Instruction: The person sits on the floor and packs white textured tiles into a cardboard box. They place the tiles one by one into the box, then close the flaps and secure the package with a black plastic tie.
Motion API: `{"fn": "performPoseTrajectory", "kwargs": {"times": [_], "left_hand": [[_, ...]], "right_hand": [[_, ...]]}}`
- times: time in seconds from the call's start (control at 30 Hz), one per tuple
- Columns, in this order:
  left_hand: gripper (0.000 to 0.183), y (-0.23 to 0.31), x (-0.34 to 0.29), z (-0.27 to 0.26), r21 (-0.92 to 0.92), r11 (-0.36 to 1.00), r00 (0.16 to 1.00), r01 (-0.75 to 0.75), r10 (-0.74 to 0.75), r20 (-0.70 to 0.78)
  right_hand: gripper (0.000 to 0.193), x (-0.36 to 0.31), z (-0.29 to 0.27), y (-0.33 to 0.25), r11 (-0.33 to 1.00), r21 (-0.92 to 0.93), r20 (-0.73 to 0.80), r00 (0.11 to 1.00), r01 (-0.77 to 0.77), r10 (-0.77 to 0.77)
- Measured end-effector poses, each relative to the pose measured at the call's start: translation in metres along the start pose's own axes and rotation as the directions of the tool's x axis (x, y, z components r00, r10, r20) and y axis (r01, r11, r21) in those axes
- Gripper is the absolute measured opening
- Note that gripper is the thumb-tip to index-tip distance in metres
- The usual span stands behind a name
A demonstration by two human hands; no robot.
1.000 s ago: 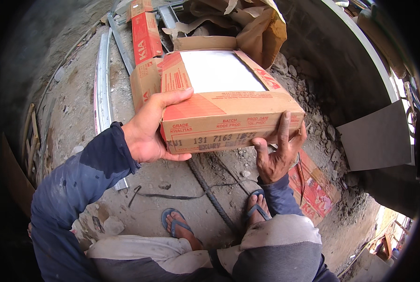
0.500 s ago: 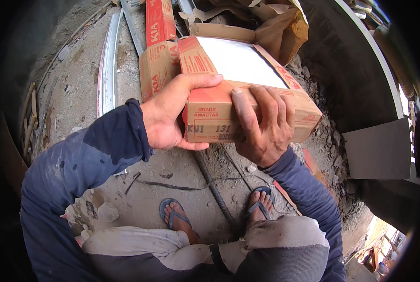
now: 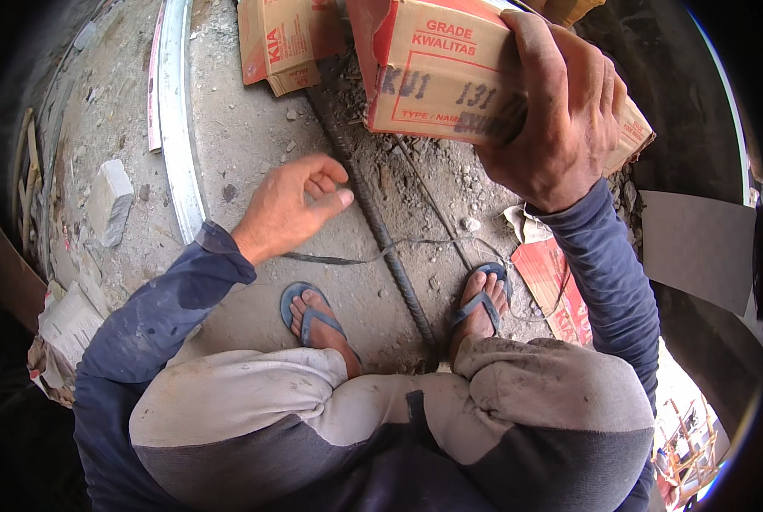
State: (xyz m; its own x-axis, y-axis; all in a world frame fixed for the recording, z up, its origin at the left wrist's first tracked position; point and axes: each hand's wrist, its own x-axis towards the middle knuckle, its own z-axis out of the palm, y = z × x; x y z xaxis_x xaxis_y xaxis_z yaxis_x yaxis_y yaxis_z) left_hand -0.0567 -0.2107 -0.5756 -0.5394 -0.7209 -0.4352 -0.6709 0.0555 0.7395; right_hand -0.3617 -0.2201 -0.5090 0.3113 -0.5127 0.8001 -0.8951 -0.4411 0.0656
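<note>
At the upper right, my right hand (image 3: 561,119) grips the near side of a red and brown cardboard tile box (image 3: 437,77). Its fingers lie over the upper edge and the thumb side is hidden underneath. A sliver of white shows at the box's top; the rest is cut off by the frame. My left hand (image 3: 292,205) is apart from the box, above the ground to its lower left. Its fingers are loosely curled, the thumb stands off from them, and nothing is seen between them.
A second cardboard box (image 3: 288,38) lies left of the held one. A ribbed steel bar (image 3: 377,226) runs between my sandalled feet, crossed by a thin black strip. Further left are a metal channel (image 3: 177,128) and a pale block (image 3: 111,202). Torn red cardboard (image 3: 556,286) lies by my right foot.
My left hand has let go of the box and moved down, away from it. My right hand keeps its hold. The box now sits higher in the view, its white top mostly out of frame.
</note>
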Motion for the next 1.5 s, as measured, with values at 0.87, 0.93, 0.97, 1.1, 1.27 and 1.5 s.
{"fn": "performPoseTrajectory", "kwargs": {"times": [0.87,0.93,0.97,1.1,1.27,1.5], "left_hand": [[0.018,-0.048,0.208,-0.009,-0.847,0.532,0.985,0.024,-0.157,-0.071],[0.018,-0.044,0.213,-0.012,-0.904,0.428,0.978,-0.005,-0.188,-0.095],[0.018,-0.042,0.215,-0.015,-0.926,0.376,0.974,-0.021,-0.202,-0.104],[0.031,-0.034,0.187,-0.023,-0.677,0.728,0.857,-0.109,-0.277,-0.435],[0.086,0.002,0.070,0.035,-0.997,0.078,0.925,-0.025,-0.377,-0.052],[0.122,0.062,0.015,0.050,-0.964,0.255,0.998,-0.068,0.031,-0.063]], "right_hand": [[0.086,-0.042,-0.008,-0.026,0.990,-0.039,0.159,0.977,-0.136,0.140],[0.085,-0.055,-0.005,-0.035,0.986,-0.062,0.166,0.973,-0.154,0.163],[0.083,-0.061,-0.004,-0.039,0.985,-0.078,0.158,0.974,-0.153,0.164],[0.074,-0.077,-0.001,-0.047,0.981,-0.099,0.162,0.970,-0.166,0.181],[0.060,-0.079,-0.003,-0.047,0.977,-0.110,0.190,0.961,-0.184,0.202],[0.046,-0.090,-0.004,-0.052,0.974,-0.173,0.191,0.965,-0.148,0.180]]}}
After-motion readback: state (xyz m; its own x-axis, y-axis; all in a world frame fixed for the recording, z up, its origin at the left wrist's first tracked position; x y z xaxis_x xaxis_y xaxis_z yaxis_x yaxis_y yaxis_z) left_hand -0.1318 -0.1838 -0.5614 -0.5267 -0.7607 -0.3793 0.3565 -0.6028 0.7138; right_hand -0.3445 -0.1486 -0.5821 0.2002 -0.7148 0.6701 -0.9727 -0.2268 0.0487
